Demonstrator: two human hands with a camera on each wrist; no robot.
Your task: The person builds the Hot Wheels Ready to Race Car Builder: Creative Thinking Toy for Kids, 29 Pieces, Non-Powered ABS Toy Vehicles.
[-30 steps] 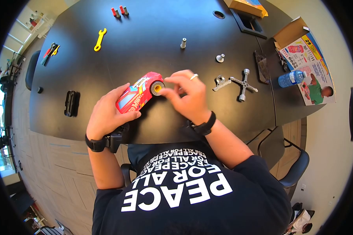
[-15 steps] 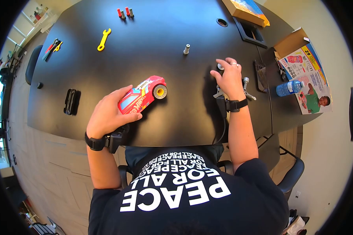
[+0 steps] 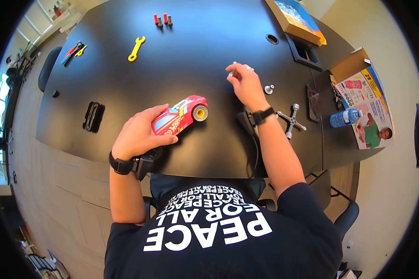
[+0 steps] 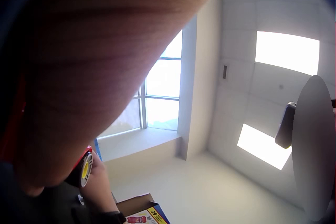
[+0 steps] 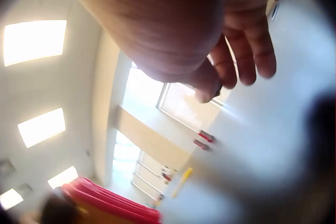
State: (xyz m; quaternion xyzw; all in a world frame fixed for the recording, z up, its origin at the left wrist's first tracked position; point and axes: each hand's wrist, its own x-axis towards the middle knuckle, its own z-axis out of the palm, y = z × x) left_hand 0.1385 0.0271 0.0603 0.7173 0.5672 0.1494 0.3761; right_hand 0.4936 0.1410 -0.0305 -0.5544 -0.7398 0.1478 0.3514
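Observation:
In the head view my left hand [image 3: 142, 132] holds a red toy car [image 3: 172, 118] from its side, low over the table. The car's near wheel [image 3: 200, 113], dark with a yellow hub, faces right. My right hand [image 3: 247, 86] reaches forward over the table and pinches a small grey bolt-like piece [image 3: 232, 70] between thumb and fingertips. The right wrist view shows the thumb [image 5: 205, 95] and index finger together at a dark bit of it, the other fingers hanging loosely. Another grey flanged piece [image 3: 269, 89] stands just right of that hand.
A grey cross-shaped lug wrench [image 3: 291, 122] lies to the right, beyond it a water bottle [image 3: 345, 118] and an open toy box [image 3: 365, 102]. A yellow wrench [image 3: 136, 49], several red and grey pegs [image 3: 163, 20] and a black case [image 3: 93, 117] are farther left.
My right hand left the car's wheel, passed over the grey flanged piece at right, then moved left to the bolt-like piece and pinched it. The left hand keeps holding the car.

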